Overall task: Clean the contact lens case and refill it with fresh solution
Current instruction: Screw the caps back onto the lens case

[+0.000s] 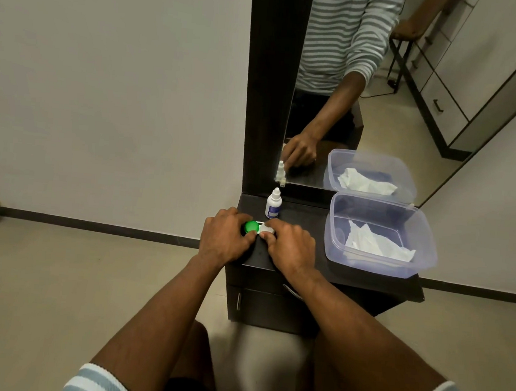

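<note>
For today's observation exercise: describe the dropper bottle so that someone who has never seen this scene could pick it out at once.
Find the dark cabinet below the mirror. Near its back left corner, just beyond both hands, stands the dropper bottle. It is the only upright white thing with a pointed cap and blue label, unlike the clear tub to its right.

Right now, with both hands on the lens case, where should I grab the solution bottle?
Grip the solution bottle around its wide white body, below the narrow cap. It stands upright just behind the lens case, so probably come from the right with the right hand; the plastic tub leaves a gap there.
</note>
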